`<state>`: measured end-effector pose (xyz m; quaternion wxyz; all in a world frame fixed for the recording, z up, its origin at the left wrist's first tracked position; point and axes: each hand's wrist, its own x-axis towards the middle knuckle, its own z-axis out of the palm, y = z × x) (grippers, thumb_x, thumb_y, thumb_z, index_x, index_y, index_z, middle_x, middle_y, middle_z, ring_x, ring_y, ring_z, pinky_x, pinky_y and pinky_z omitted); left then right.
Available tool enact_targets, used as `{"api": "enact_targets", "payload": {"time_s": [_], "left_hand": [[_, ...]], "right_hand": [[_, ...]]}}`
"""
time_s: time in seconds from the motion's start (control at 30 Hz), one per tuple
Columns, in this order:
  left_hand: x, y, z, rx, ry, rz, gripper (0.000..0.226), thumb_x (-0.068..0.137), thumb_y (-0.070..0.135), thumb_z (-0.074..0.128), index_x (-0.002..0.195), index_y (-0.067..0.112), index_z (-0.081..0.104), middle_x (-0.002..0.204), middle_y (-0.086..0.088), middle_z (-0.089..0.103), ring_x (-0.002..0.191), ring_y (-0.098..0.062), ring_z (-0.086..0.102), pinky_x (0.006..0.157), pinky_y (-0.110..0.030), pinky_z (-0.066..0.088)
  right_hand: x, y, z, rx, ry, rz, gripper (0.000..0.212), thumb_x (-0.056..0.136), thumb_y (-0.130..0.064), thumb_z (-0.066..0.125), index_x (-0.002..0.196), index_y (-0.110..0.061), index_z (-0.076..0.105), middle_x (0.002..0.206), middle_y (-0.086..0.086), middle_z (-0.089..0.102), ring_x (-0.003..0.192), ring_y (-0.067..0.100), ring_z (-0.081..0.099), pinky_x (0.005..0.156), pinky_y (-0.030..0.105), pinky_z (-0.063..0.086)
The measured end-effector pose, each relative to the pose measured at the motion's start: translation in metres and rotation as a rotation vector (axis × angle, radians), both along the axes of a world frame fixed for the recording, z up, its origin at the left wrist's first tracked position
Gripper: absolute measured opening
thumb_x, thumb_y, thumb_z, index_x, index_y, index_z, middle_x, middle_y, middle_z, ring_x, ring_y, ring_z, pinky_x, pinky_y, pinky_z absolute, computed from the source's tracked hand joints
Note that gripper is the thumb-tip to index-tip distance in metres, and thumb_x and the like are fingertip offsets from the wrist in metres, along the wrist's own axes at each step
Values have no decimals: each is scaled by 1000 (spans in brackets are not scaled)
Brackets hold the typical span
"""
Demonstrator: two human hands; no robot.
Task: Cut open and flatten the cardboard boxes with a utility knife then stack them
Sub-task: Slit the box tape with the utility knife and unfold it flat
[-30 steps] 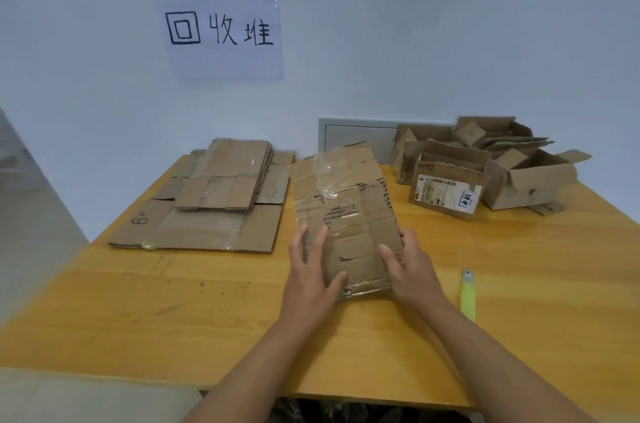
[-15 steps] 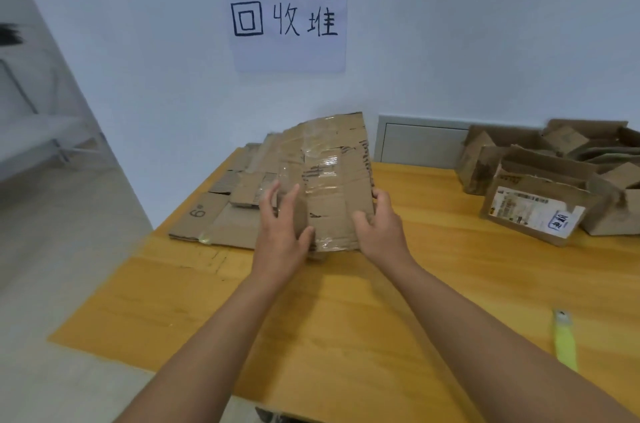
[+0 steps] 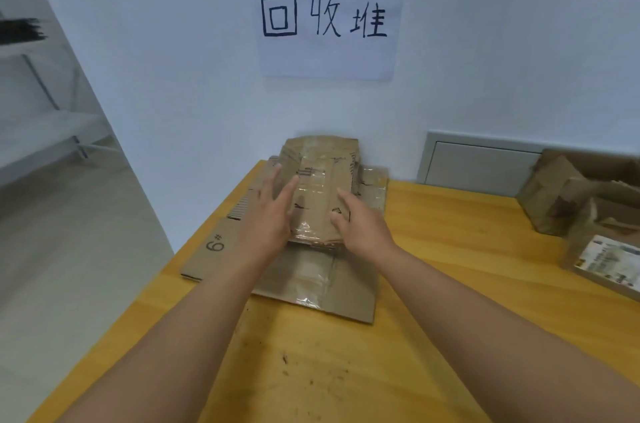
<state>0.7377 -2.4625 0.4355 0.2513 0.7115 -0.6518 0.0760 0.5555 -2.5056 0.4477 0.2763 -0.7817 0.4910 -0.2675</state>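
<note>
Because the flattened box (image 3: 320,194) belongs on the pile, it lies on top of the stack of flattened cardboard (image 3: 311,279) at the far left corner of the table (image 3: 433,336), against the wall and just below the paper sign (image 3: 329,12) with handwritten characters, which likely marks this spot as the pile's place. Both hands are on it. The left hand (image 3: 268,220) rests on its left side with fingers straight and spread, and the right hand (image 3: 360,227) rests on its near right corner, fingers loosely bent over the edge; neither visibly clamps the sheet, so I judge they are squaring it on the pile or about to let go. Two hands, one sheet under them.

How many sheets lie beneath I cannot count exactly: at least one large sheet marked "6#" at the bottom and some smaller layers between. At the right, well apart from the stack, stand the unflattened boxes (image 3: 585,204), at least three, though the frame edge cuts them off. One grey wall panel (image 3: 481,166) sits behind them. No knife shows in this view.
</note>
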Motion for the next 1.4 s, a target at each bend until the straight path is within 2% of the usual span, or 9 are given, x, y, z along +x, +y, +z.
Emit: {"api": "enact_targets", "payload": {"time_s": [0.1, 0.23, 0.33, 0.43, 0.53, 0.63, 1.0, 1.1, 1.4], "left_hand": [[5, -8, -18, 143, -14, 17, 61, 98, 10, 51, 152, 33, 32, 165, 1, 6, 141, -33, 23, 104, -42, 39], [3, -12, -22, 205, -174, 59, 54, 95, 12, 44, 145, 34, 43, 164, 1, 15, 147, -34, 11, 117, -44, 18], [2, -15, -23, 222, -203, 61, 50, 97, 16, 37, 145, 30, 43, 164, 1, 18, 151, -29, 3, 120, -40, 1], [1, -27, -32, 205, -145, 26, 45, 102, 25, 28, 141, 18, 48, 160, -4, 30, 150, -27, 14, 123, -38, 5], [-4, -34, -46, 298, -31, -19, 55, 105, 42, 17, 154, 18, 28, 163, -8, 18, 152, -24, 7, 123, -39, 5], [-8, -30, -55, 392, 57, -6, 56, 104, 51, 13, 157, 35, 6, 164, 5, -8, 151, -22, -14, 123, -43, -5], [-13, -27, -38, 509, -1, 45, 56, 103, 52, 10, 157, 36, 5, 166, 3, -7, 152, -23, -11, 122, -44, -6], [-22, -22, -29, 428, -80, 88, 56, 104, 48, 7, 157, 34, 6, 166, 0, -5, 152, -25, -11, 122, -46, -8], [-76, 8, -17, 159, -90, 34, 56, 104, 45, 17, 155, 24, 24, 166, -3, -2, 151, -23, -12, 121, -43, -8]], "right_hand": [[4, -10, -19, -63, 219, -14, 33, 102, -38, 47, 133, -24, 48, 120, 4, 61, 117, 30, 53, 89, 38, 45], [2, -18, -38, -110, 465, -83, 43, 103, -48, 37, 141, -28, 42, 138, 12, 43, 130, 32, 33, 105, 43, 34], [4, -21, -42, -158, 464, -14, 50, 105, -46, 31, 152, -29, 27, 162, 10, 14, 150, 29, 8, 120, 47, 16], [13, -23, -48, -139, 471, 142, 56, 106, -46, 19, 158, -29, 7, 166, -1, -9, 152, 17, -12, 122, 43, -3], [16, -24, -56, -77, 485, 178, 56, 106, -47, 11, 158, -30, 0, 165, -5, -15, 151, 13, -15, 122, 42, -7], [16, -23, -62, -84, 508, 158, 57, 105, -50, 7, 158, -33, -2, 164, -8, -16, 151, 10, -17, 122, 44, -11], [17, -30, -29, -18, 667, 193, 54, 106, -46, 15, 158, -30, 12, 167, -2, -4, 153, 17, -3, 118, 53, -12], [2, -14, -22, -131, 556, 120, 50, 107, -39, 19, 154, -27, 27, 167, 1, 4, 153, 20, 1, 120, 53, -8], [-97, 22, -14, -113, 467, 13, 53, 104, -45, 31, 154, -32, 21, 164, -1, 14, 152, 21, 3, 119, 53, 2]]}}
